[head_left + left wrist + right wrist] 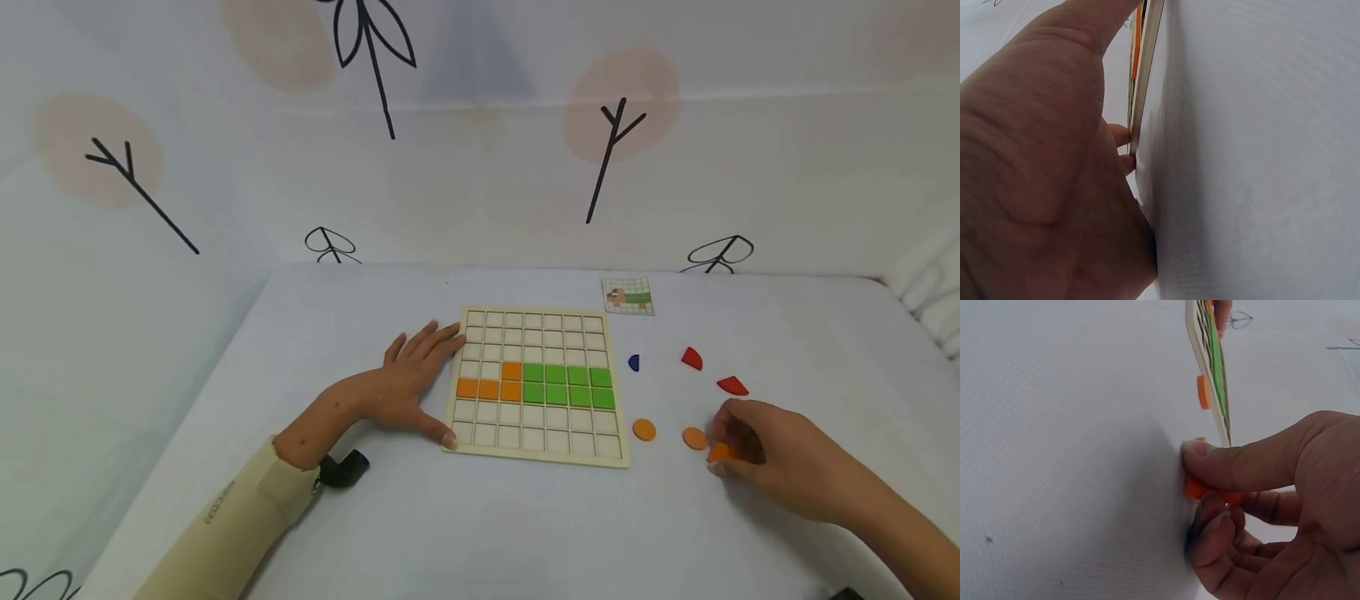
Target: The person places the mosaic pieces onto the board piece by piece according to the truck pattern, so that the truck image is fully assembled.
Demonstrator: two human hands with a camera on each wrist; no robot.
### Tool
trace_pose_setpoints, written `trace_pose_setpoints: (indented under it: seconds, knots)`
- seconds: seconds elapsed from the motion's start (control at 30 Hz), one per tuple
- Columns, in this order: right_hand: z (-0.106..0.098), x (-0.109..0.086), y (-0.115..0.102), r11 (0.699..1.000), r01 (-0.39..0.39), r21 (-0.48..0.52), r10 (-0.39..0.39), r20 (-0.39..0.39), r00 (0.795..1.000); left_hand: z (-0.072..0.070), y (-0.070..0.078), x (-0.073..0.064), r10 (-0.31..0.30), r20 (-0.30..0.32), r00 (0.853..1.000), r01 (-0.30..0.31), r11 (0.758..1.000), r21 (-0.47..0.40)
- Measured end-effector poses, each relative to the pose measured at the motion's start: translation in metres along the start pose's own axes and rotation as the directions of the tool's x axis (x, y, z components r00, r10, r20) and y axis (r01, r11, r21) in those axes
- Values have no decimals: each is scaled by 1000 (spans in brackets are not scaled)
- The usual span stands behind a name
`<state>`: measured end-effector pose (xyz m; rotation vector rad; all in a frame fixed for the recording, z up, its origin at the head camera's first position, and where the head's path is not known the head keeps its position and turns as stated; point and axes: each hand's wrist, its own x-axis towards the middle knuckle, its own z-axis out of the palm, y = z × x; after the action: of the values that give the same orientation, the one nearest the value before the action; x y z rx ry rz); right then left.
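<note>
Sleeve [225,533] lower left; left hand [405,387] spread against board [532,437]; right hand [780,457] pinches orange piece [720,452], likely light, stiff; grip its edges.

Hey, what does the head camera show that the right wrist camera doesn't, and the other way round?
Only the head view shows the small square picture card, the two red wedge-shaped pieces and the beige left sleeve.

Only the right wrist view shows the palm side of the right hand, close up.

Both show that hand pinching a small orange piece, the pale grid board with green tiles, and at least part of the left hand.
</note>
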<state>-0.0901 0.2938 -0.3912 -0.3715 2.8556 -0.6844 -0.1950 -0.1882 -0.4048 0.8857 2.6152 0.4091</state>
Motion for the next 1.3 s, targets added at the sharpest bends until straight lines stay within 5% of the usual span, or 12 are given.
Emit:
trace_pose_setpoints:
  seconds: [0.2,0.4,0.87,1.3]
  knots:
    - [0,1,-1,1000,17,3,-17,-3,1000,-1,3,2,11,7,1000,-11,1000,1]
    - [1,14,-18,994,105,42,-100,-99,990,-2,5,3,12,6,1000,-12,1000,4]
    - [16,68,-85,954,265,139,-239,-178,955,1,1,4,-12,18,1000,12,1000,11]
    - [38,124,-125,942,278,188,-238,-206,949,-1,0,0,-12,11,1000,12,1000,8]
